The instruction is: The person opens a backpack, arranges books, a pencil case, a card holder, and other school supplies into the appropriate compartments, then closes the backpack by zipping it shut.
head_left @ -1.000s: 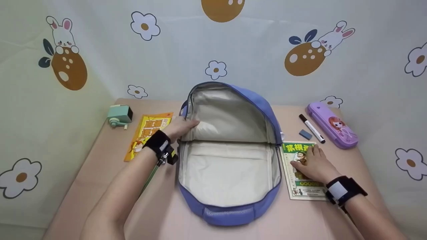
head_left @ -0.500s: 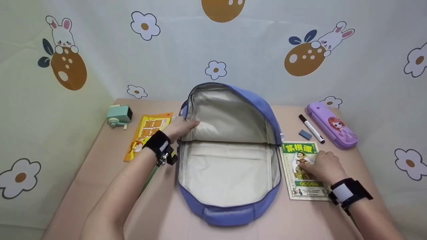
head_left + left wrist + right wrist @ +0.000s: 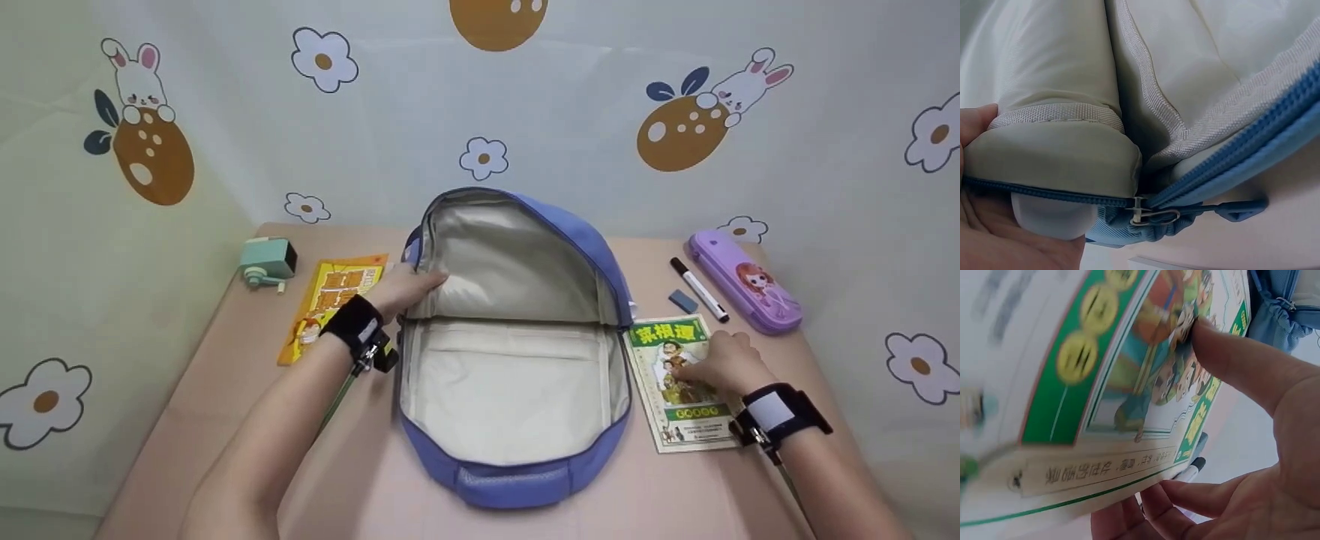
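Note:
A blue backpack point(image 3: 514, 486) lies unzipped in the middle, its pale lining showing and its flap standing up at the back. My left hand point(image 3: 405, 291) grips the flap's left edge. In the left wrist view, the thumb point(image 3: 979, 122) lies over the lining and the fingers pass beneath the zipped edge. To the right of the bag is a green and cream book point(image 3: 664, 412) with cartoon figures on its cover. My right hand point(image 3: 733, 366) holds its right edge, thumb point(image 3: 1235, 354) on the cover and fingers point(image 3: 1157, 509) underneath. That edge appears raised from the table.
Behind the book lie a blue eraser point(image 3: 682, 301), a black-capped white marker point(image 3: 701, 291) and a purple pencil case point(image 3: 750, 285). An orange and yellow booklet point(image 3: 337, 292) and a green crank pencil sharpener point(image 3: 268, 259) sit at the left. A patterned curtain point(image 3: 570, 105) surrounds the pink table.
My right hand has slid from the cover to the book's right edge and now pinches it. The book has turned slightly and its right side seems lifted. The left hand keeps its place.

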Demonstrator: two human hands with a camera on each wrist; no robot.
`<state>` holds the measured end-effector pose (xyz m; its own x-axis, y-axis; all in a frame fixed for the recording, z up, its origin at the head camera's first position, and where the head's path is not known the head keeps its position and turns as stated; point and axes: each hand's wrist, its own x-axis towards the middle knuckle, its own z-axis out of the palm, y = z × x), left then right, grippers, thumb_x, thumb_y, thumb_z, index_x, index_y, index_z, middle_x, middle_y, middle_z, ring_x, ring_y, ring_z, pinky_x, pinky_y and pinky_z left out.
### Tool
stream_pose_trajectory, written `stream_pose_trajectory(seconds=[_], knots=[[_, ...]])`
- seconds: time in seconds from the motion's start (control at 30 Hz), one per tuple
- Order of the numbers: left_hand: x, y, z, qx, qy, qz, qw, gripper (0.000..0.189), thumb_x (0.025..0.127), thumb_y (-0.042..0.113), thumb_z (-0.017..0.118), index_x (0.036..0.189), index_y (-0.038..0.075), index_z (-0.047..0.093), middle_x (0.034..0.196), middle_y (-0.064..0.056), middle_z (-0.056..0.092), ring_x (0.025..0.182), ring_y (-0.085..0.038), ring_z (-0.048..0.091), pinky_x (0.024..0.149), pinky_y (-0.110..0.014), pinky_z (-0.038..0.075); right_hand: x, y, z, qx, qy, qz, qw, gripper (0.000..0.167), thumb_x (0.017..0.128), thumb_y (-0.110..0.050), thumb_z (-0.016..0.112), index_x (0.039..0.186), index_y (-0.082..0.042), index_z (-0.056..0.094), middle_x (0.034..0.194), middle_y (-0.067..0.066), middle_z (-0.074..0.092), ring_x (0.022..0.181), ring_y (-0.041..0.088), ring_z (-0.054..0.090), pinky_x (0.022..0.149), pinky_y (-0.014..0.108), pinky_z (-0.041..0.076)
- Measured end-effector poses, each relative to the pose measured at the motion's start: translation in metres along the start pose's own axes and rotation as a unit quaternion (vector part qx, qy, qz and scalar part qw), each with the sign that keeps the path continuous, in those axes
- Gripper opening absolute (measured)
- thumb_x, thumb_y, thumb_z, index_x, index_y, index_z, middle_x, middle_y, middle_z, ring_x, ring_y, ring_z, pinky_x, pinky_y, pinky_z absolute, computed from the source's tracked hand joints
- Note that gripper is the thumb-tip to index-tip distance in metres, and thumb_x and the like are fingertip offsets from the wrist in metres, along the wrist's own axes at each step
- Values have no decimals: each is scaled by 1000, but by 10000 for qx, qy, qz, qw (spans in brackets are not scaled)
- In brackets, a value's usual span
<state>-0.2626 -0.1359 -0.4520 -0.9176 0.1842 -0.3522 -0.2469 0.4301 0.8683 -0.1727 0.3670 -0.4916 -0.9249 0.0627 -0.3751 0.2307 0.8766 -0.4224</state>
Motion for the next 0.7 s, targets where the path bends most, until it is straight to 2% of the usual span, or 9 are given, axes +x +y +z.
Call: stream_pose_trajectory(seconds=[0.1,0.23,0.33,0.43,0.5,0.6,0.7], knots=[[-1,0,0,20,-25,49,10000,43,102,40,60,110,-1,61,97,-8,56,83,-17,56,74,-32,53,0,1,0,242,-100,13,9997,68,73,-42,91,97,10,54,100,28,45,81,34,52,66,40,48],[-2,0,-1,88,-48,71,9999,38,102,42,60,97,4,59,80,-1,46,65,-11,44,63,-30,46,1,2,2,428,-119,-73,9990,66,74,-36,91,102,9,51,91,21,54,74,28,56,61,37,50],[-3,0,0,94,-59,89,9999,37,103,42,60,91,7,57,75,2,40,59,-10,37,60,-29,41,0,5,2,462,-59,-113,9988,66,76,-33,90,107,10,49,88,19,58,72,26,59,60,37,53],[-2,0,0,71,-50,92,9999,36,103,40,60,94,5,59,78,0,43,63,-11,40,61,-29,43,-3,9,1,448,33,-219,9988,64,79,-32,88,107,10,49,88,18,58,72,26,60,61,36,54],[-2,1,0,91,-18,86,9999,37,102,40,60,100,2,60,85,-2,48,70,-13,46,66,-29,46,-6,12,0,533,38,-282,9982,59,81,-29,86,106,11,51,87,18,59,72,26,61,61,36,54],[-1,1,0,150,30,33,9999,41,102,39,60,110,-1,60,96,-6,53,82,-17,51,73,-31,48,-10,16,-2,696,50,-349,9970,51,83,-17,81,108,13,49,90,20,58,75,27,60,64,37,55],[-1,1,0,208,69,2,9998,45,102,40,60,115,-4,60,102,-9,55,91,-20,54,77,-32,50,-15,19,-4,907,80,-341,9953,50,86,-7,74,117,17,44,98,24,57,83,30,60,72,40,56]])
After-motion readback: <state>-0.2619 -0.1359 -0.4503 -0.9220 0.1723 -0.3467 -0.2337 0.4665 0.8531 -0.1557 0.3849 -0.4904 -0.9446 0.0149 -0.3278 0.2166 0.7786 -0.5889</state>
